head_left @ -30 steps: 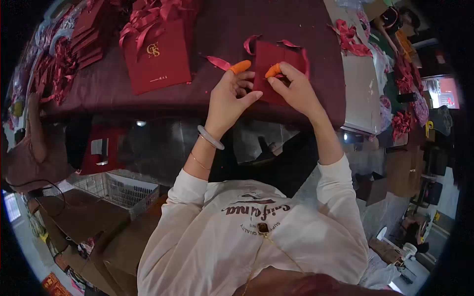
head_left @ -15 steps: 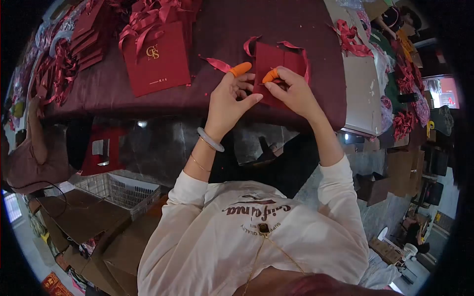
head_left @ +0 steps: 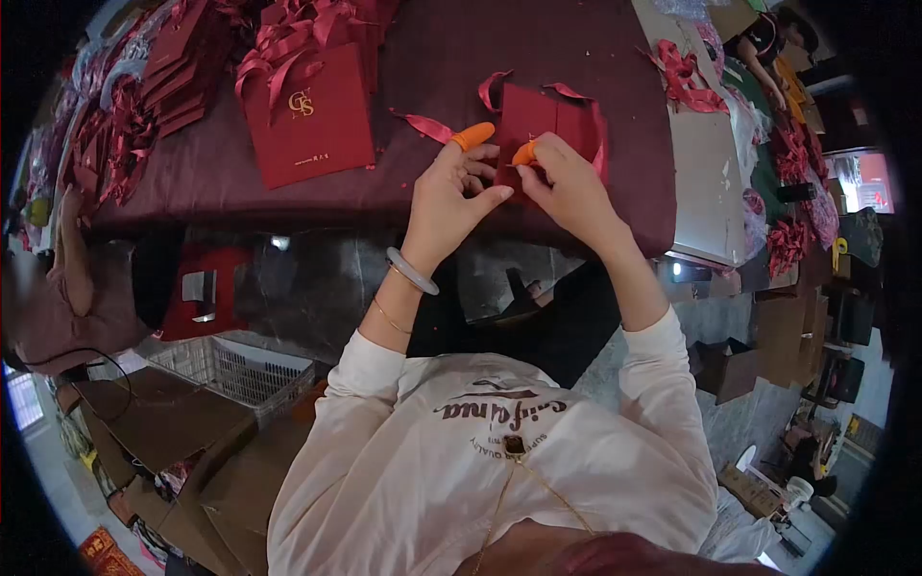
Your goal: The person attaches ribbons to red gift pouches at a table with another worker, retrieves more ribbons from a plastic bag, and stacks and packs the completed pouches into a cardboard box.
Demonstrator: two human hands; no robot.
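Observation:
A dark red paper bag (head_left: pixel 538 110) lies at the table's front edge, red ribbon loops at its top and right side. My left hand (head_left: pixel 449 192) is at the bag's left edge, thumb and curled fingers closed around that edge. Its index finger, in an orange finger cot, points up and away. Over the front of the bag, my right hand (head_left: pixel 569 182) is closed in a pinch, with an orange cot on the index finger. What sits between those fingertips is too small to make out. A loose red ribbon end (head_left: pixel 423 125) lies just beyond my left hand.
A red bag with gold letters (head_left: pixel 317 134) lies to the left, with ribboned bags piled behind it. More stacked bags (head_left: pixel 178 77) are farther left. Red ribbons (head_left: pixel 687 82) lie on a pale surface at right. A person's arm (head_left: pixel 72 250) reaches in at far left.
My right fingertips have shifted slightly at the bag's front, the wrist turning a little. My left hand stays at the bag's edge. The whole view has shifted very slightly.

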